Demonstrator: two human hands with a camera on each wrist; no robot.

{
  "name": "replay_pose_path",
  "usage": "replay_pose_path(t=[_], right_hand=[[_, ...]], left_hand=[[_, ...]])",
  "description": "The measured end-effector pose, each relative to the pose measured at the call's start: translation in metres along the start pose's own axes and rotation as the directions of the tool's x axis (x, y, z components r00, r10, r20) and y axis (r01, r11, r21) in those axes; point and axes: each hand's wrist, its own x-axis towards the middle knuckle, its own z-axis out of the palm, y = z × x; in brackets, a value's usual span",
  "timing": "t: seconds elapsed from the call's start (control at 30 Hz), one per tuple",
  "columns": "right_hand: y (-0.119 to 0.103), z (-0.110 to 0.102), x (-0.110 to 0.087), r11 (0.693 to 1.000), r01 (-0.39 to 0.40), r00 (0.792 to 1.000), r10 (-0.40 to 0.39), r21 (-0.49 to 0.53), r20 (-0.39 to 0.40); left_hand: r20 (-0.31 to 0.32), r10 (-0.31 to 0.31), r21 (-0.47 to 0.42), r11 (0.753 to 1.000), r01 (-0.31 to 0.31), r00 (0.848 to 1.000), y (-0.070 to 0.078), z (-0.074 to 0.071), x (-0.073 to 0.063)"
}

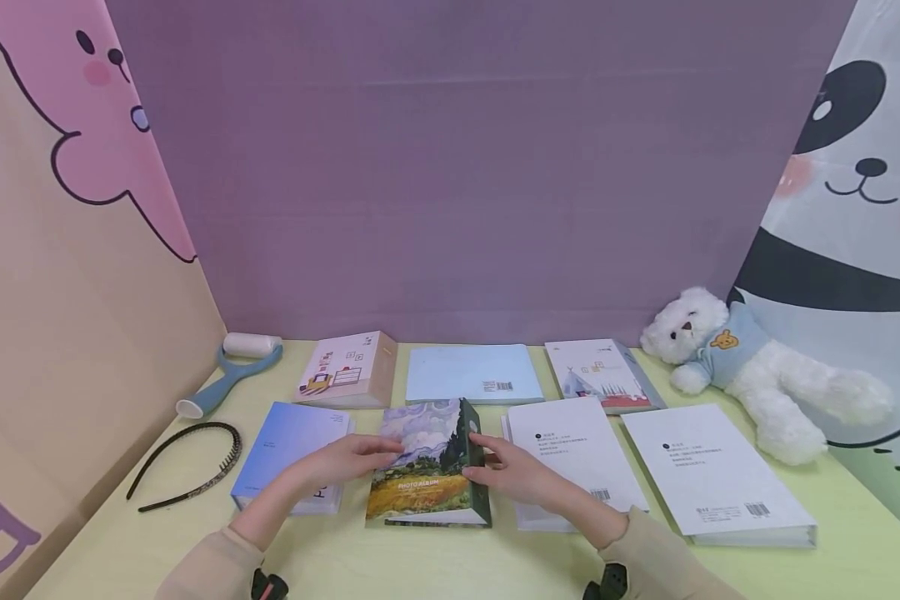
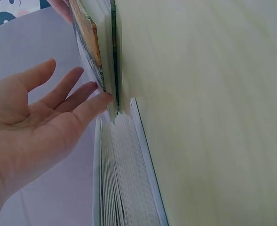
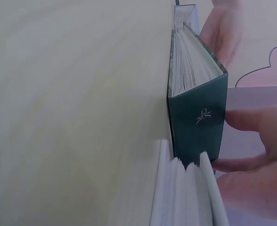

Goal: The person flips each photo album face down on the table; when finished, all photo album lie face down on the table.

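A photo album (image 1: 423, 467) with a painted landscape cover lies on the table, its dark green spine (image 3: 199, 122) toward my right hand. My left hand (image 1: 360, 458) is at the album's left edge with its fingers loosely extended. In the left wrist view, that hand (image 2: 49, 108) has its fingertips at the cover's edge and its palm free. My right hand (image 1: 521, 475) has its fingertips at the spine side. The right wrist view shows the right hand's fingers (image 3: 246, 120) spread along the spine's upper edge. A blue-violet album (image 1: 292, 450) lies partly beneath the left hand's reach.
White-backed albums (image 1: 570, 442) (image 1: 712, 475) lie to the right. Behind are a pink album (image 1: 345, 367), a pale blue one (image 1: 465, 372) and a tent-picture one (image 1: 596, 375). A lint roller (image 1: 232, 375) and headband (image 1: 228, 471) lie left, a plush bear (image 1: 750, 367) right.
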Motion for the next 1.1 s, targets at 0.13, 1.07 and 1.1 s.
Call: replay_pose_path(t=[0.13,1.07,1.1], right_hand=[[-0.001,0.0,0.0,1.0,0.016,1.0,-0.016,0.003,-0.018],[-0.052,0.038,0.031,0.958,0.279,0.96,-0.277,0.072,-0.036],[-0.055,0.041,0.033,0.957,0.282,0.959,-0.28,0.073,-0.033]], left_hand=[[-0.013,0.024,0.014,1.0,-0.024,1.0,0.0,-0.002,-0.003],[-0.28,0.102,-0.026,0.993,-0.114,0.954,-0.024,-0.044,-0.035],[-0.298,0.097,-0.013,0.994,-0.106,0.95,-0.025,-0.047,-0.037]])
